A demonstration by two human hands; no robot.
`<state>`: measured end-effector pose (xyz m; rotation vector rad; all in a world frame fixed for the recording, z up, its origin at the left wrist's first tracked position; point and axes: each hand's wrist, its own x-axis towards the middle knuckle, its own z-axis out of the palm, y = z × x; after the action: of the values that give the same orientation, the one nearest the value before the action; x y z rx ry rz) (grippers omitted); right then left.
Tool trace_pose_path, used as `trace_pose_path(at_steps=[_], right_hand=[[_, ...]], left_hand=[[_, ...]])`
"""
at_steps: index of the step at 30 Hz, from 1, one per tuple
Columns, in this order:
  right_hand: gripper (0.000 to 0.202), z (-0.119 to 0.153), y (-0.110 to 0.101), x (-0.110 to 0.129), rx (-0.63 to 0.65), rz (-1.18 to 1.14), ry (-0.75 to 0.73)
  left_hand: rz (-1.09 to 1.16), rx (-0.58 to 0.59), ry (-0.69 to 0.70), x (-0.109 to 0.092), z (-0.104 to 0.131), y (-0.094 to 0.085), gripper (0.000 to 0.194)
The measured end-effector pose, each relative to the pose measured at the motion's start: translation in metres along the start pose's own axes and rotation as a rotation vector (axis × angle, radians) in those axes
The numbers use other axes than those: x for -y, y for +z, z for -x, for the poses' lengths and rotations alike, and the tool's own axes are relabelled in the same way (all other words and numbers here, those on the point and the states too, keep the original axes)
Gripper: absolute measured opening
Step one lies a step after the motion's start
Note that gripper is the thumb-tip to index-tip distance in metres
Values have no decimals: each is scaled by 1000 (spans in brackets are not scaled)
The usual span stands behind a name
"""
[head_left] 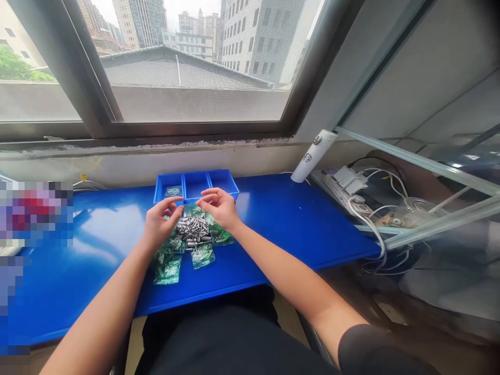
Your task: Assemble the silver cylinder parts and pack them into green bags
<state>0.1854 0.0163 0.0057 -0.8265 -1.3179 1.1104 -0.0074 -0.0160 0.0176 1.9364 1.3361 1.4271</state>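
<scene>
My left hand (162, 219) and my right hand (221, 207) are raised over a heap of small silvery metal pins (193, 229) on the blue table. Between the two hands is a small translucent green plastic bag (191, 210), its edges pinched by thumb and fingers on each side. More green bags with pins inside lie around the heap: one bag (203, 256) in front, a cluster (167, 268) at the left front, and others (222, 237) under my right hand. What the bag between my hands contains is too small to tell.
Behind the hands stands a blue three-compartment tray (235, 182); its left compartment holds green bags. A white tumbler (314, 156) stands by the wall at the right. Beyond it are chargers and cables (351, 179) near a metal frame (429, 161). A blurred-out area covers the left edge.
</scene>
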Motion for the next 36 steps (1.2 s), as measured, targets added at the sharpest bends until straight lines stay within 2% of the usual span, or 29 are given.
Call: trace_pose_path(at_steps=[6,13,18,24,30,36], right_hand=[[46,0,1,-1,-7,23,17],[34,1,-1,-1,-46,187,-9],[32,1,0,-4,-21,154,-1],[29,1,3,-4,-11,77,-27],[13,2,0,-2,16,152,-100],[12,4,0,0,51,53,-64]], left_hand=[[-34,12,33,4,0,1,22],[-17,-21,-42,4,1,1,24],[44,16,-77,0,2,2,24],[64,-38,-36,-2,1,0,26],[-8,-58,8,-3,1,1,18],[5,-67,61,-2,1,1,10]])
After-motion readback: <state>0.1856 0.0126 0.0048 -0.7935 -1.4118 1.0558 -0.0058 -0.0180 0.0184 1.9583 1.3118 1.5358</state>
